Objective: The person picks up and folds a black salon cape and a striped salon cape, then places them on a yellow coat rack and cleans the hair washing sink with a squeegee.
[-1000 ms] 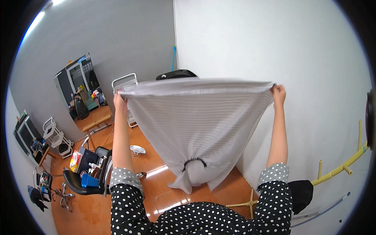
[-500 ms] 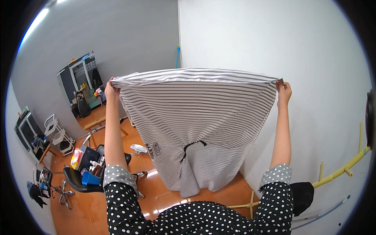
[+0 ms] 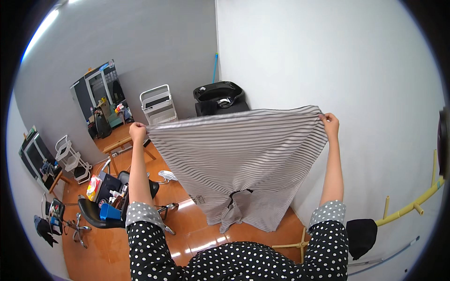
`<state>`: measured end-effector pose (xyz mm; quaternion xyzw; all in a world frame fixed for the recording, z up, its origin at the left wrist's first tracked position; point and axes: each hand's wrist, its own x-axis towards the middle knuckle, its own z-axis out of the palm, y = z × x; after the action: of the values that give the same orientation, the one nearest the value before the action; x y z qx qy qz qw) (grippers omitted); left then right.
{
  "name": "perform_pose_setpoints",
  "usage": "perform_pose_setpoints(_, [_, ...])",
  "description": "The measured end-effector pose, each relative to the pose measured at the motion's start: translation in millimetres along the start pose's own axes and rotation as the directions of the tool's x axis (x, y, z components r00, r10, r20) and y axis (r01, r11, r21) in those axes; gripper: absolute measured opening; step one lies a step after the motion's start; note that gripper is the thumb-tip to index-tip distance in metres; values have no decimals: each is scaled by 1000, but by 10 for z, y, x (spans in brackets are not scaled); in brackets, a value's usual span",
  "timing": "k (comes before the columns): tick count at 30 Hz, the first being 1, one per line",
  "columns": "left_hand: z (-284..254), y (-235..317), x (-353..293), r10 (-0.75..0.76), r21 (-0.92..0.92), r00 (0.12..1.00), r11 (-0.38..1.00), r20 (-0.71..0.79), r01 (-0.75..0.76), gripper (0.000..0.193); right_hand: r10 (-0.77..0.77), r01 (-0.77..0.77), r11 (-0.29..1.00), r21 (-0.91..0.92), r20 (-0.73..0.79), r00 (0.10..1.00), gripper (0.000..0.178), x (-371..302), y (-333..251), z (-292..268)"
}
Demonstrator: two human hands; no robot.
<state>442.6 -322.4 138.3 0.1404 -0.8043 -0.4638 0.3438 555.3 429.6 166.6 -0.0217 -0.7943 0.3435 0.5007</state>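
Note:
A grey-and-white striped salon cape [image 3: 243, 154] hangs stretched out between my two raised hands. My left hand [image 3: 138, 132] is closed on its upper left corner. At the upper right corner my right hand [image 3: 331, 124] pinches the edge between thumb and fingers. The cape's top edge runs nearly straight, a little higher on the right. Lower down, the cloth gathers in folds around a neck opening with black trim [image 3: 234, 196], and its lower end hangs over the floor.
At left, a black salon chair [image 3: 91, 211] carries a blue container [image 3: 110, 212], bottles and a tissue pack. Behind the cape are a white trolley [image 3: 159, 105] and a black wash basin [image 3: 220, 92]. A yellow stand [image 3: 403, 213] with a black cloth [image 3: 362, 238] stands at right.
Both hands have come down with the cape, the left one dropping more. The trolley and wash basin behind it have come into view. The grips are unchanged.

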Motion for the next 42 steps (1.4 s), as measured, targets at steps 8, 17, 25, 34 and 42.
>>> perform_pose_setpoints(8, [-105, -402, -167, -169, 265, 984, 953, 55, 148, 18, 343, -425, 882, 204, 341, 875, 17, -301, 118, 106])
perform_pose_setpoints(17, [-292, -358, -346, -480, 56, 628, 819, 612, 571, 16, 88, -95, 995, 17, 227, 970, 20, -470, 266, 125])
perform_pose_setpoints(25, [-464, -402, -451, -367, -127, 523, 714, 769, 688, 18, 287, -175, 938, -300, 386, 877, 18, -549, 87, 117])
perform_pose_setpoints(34, [-289, -826, -472, -93, -193, 753, 940, 652, 283, 18, 243, -284, 957, 61, 369, 897, 17, -643, 249, 202])
perform_pose_setpoints(42, [-267, -1415, 54, 71, -251, 943, 968, 324, 14, 12, 174, -271, 942, 196, 406, 897, 15, -452, 88, 211])
